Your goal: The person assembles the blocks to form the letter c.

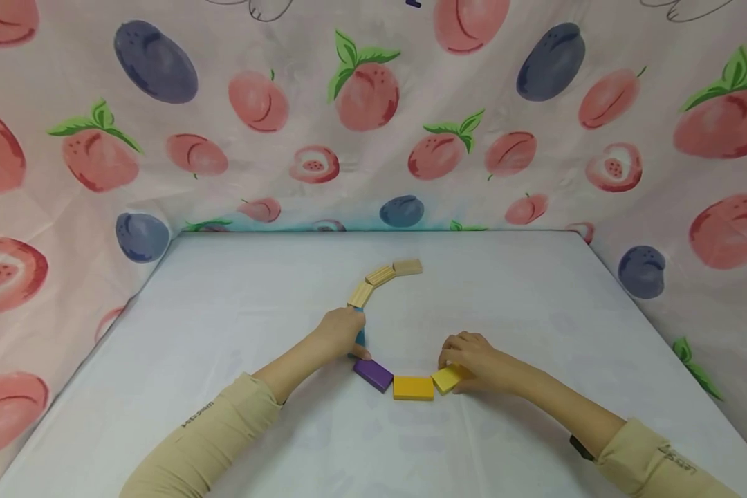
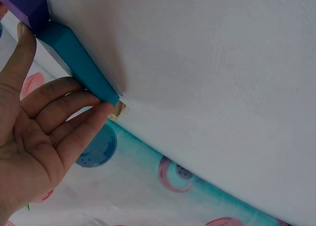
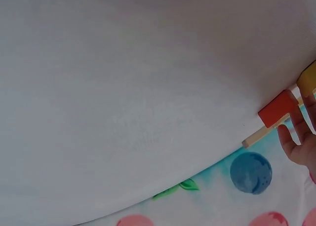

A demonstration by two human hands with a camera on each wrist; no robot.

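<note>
Rectangular blocks form a curved row on the table, end to end. My left hand holds the blue block along its side, with fingers at its far end and the thumb by the corner where it meets the purple block. A yellow-orange block and a yellow block follow to the right. My right hand curls over the row's right end. In the right wrist view its fingers touch an orange-red block beside the yellow one; the hand hides that block in the head view.
Several plain wood blocks continue the curve beyond the blue block. The white tabletop meets a fruit-printed cloth at the back and along both sides.
</note>
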